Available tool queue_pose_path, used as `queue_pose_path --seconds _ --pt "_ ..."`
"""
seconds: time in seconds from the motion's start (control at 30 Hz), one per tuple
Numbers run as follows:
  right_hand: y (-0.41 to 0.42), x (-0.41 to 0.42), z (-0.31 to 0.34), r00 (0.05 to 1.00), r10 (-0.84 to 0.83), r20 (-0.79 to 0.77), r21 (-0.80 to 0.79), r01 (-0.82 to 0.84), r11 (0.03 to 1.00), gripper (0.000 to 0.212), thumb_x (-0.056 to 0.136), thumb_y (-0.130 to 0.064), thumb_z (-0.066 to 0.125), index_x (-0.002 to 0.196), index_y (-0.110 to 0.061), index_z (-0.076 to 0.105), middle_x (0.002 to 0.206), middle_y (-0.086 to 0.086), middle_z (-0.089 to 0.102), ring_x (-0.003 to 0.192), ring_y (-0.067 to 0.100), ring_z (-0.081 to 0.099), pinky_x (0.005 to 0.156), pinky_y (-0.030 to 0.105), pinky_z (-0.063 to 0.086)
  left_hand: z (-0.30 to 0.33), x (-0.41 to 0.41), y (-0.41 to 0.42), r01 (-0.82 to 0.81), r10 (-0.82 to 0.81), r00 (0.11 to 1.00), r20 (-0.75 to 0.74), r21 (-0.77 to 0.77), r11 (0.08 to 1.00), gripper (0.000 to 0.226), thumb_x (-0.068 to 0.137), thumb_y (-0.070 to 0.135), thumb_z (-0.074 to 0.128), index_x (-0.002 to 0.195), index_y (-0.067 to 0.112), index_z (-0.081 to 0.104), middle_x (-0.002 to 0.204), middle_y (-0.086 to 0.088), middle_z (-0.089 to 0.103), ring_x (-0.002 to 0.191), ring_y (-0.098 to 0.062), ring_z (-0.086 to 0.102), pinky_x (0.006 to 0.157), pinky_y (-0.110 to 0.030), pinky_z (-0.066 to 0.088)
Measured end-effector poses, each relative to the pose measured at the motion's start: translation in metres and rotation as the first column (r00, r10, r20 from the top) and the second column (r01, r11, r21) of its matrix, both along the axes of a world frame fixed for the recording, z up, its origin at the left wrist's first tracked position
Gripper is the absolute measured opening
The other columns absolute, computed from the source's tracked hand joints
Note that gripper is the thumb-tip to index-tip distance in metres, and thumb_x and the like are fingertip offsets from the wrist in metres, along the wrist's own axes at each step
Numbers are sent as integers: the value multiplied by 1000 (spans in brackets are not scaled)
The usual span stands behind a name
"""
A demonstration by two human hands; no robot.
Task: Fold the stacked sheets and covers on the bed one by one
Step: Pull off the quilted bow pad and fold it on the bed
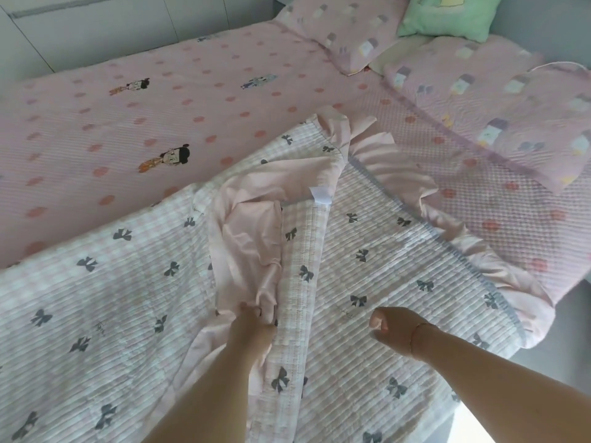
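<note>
A white-and-pink checked quilted cover printed with dark bows lies spread over the near half of the bed. It has a pink ruffled border. Part of that edge is folded inward over the middle, showing the pink frill and a white label. My left hand grips the bunched pink frill at the fold. To the right, my right hand hovers just above the cover with its fingers curled, holding nothing that I can see.
Underneath lies a pink dotted bedspread with cartoon figures. Two pink pillows and a green cushion sit at the far right. A white wall runs behind the bed. The floor shows at the right.
</note>
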State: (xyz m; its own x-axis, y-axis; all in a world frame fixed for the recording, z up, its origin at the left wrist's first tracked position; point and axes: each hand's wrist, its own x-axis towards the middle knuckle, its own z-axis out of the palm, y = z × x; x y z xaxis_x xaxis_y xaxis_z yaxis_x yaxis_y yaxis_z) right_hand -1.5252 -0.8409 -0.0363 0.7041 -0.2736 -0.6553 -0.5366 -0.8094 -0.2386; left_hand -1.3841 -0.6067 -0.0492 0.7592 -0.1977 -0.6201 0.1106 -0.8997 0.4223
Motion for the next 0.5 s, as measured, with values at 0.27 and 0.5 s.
queue_pose_path --seconds 0.27,0.5 --pt "-53 22 3 931 -314 187 139 291 946 26 97 -38 45 93 -16 60 85 0 65 92 22 63 78 28 45 33 -73 -74 74 -206 907 -368 -342 937 22 82 -8 51 76 12 58 69 1 54 61 -2 51 56 -10 44" --pt "-82 26 7 785 -602 147 449 489 748 43 98 -45 38 98 -8 60 73 6 63 68 21 62 77 39 53 7 -75 -108 -211 152 969 -194 -336 918 30 72 33 80 79 15 57 65 6 59 65 -11 58 60 -20 47"
